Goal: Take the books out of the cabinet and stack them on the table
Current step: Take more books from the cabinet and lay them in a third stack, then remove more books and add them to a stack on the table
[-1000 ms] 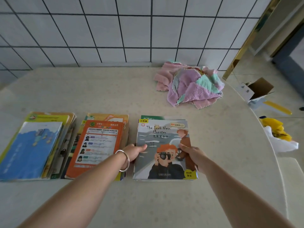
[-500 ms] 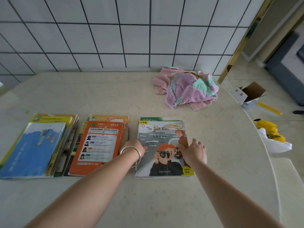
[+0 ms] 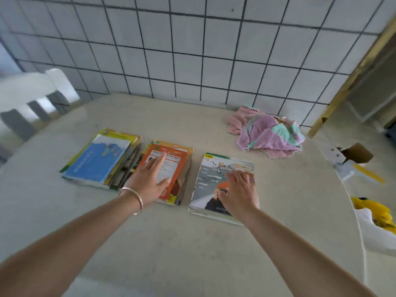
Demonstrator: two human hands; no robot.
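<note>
1. three stacks of books lie side by side on a pale table [image 3: 192,243] set against a white tiled wall [image 3: 192,50].
2. the left hand [image 3: 150,179], a silver bangle [image 3: 134,197] on its wrist, rests flat on the orange-covered middle stack [image 3: 173,166], fingers straight and spread, gripping nothing.
3. the right hand [image 3: 237,189] lies on the right stack [image 3: 214,183], whose top cover reads "the loch ness monster"; its fingers are bent slightly down onto the cover and hold nothing.
4. the left stack [image 3: 100,159], topped by a blue cover, sits just beside the middle one, untouched by either hand.
5. a heap of pink, purple and mint cloths [image 3: 265,133] lies at the far right of the table, well apart from the books.
6. a white chair back [image 3: 32,93] shows at the left edge; an open cardboard box [image 3: 353,155] and a yellow object [image 3: 372,213] lie beyond the table's right rim.
</note>
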